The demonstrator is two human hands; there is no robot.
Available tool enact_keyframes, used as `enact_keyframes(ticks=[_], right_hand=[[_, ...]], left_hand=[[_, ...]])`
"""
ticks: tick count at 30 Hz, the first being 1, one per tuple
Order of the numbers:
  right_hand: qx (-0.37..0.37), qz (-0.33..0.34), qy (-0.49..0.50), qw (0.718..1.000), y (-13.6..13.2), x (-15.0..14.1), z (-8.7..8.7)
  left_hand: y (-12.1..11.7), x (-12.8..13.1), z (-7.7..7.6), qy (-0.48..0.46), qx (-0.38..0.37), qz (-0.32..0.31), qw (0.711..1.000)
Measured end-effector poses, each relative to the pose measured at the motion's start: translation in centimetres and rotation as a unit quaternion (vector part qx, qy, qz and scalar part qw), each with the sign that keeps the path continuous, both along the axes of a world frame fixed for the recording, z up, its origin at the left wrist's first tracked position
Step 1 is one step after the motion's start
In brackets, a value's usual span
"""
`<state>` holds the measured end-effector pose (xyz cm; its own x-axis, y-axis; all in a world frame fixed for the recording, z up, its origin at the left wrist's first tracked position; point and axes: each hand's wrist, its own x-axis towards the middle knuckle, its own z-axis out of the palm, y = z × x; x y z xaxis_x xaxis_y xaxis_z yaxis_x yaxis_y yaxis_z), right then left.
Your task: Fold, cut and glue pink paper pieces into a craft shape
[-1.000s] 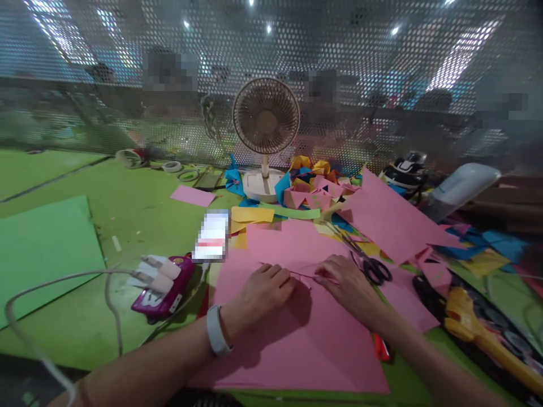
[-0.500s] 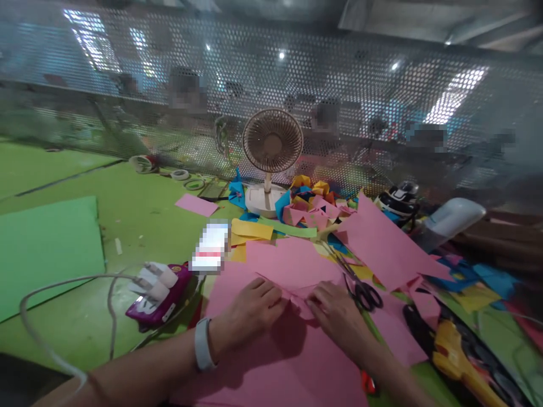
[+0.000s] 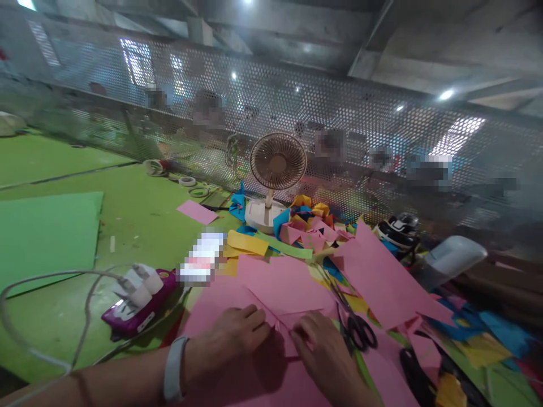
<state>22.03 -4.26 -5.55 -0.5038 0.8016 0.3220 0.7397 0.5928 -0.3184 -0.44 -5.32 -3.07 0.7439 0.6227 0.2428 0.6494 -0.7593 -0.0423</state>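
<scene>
Over a stack of pink sheets (image 3: 280,277) on the green table, both hands are working on a small folded piece of pink paper (image 3: 280,326). My left hand (image 3: 235,336), with a pale band on its wrist, has its fingers curled down and pinched at the left of the fold. Thumb and fingers of my right hand (image 3: 320,347) close on the paper's right side. The fingertips partly hide the fold between them. A pair of dark-handled scissors (image 3: 362,332) lies just right of my right hand.
A small fan (image 3: 278,164) stands ahead, beside a pile of folded coloured paper (image 3: 314,223). To the left are a phone (image 3: 202,257), a purple power strip (image 3: 138,311) with cables, and a green sheet (image 3: 46,237). A perforated metal screen (image 3: 190,152) closes off the back.
The view has tilted, so most things sit lower in the picture. Both hands stay at the pink paper, slightly nearer the bottom edge, with the fingers still pinched.
</scene>
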Motion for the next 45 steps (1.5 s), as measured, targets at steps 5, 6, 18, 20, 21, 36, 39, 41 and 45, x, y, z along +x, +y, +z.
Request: enact_keyframes(ticks=[5,6,18,20,21,36,39,41,45], right_hand=[[0.010,0.018,0.003,1.000,0.0,-0.1,0.2],[0.007,0.016,0.003,1.000,0.1,-0.1,0.2],[-0.058,-0.032,-0.037,0.997,-0.7,-0.8,3.0],[-0.059,-0.044,-0.031,0.997,-0.8,-0.8,3.0],[-0.056,-0.049,-0.026,0.997,-0.8,-0.7,3.0],[-0.363,0.022,0.253,0.896,0.0,-0.3,2.6],[-0.374,0.016,0.247,0.894,-0.1,-0.3,2.2],[-0.357,0.006,0.214,0.909,-0.2,-0.2,2.3],[-0.287,-0.012,0.137,0.948,-0.6,-0.1,2.7]], left_hand=[[0.2,0.0,-0.5,0.009,0.002,0.005,1.000],[0.2,0.0,-0.6,0.008,0.000,0.008,1.000],[0.5,-0.1,-1.3,-0.035,-0.041,0.016,0.998],[0.4,-0.1,-0.8,-0.029,-0.040,0.012,0.999],[0.3,-0.1,-0.5,-0.025,-0.039,0.010,0.999],[-0.3,-0.1,1.1,-0.055,0.003,-0.051,0.997],[0.3,-0.1,0.7,-0.050,-0.033,-0.018,0.998],[0.6,0.0,0.5,-0.064,-0.054,-0.018,0.996],[0.7,0.2,0.4,-0.112,-0.079,-0.036,0.990]])
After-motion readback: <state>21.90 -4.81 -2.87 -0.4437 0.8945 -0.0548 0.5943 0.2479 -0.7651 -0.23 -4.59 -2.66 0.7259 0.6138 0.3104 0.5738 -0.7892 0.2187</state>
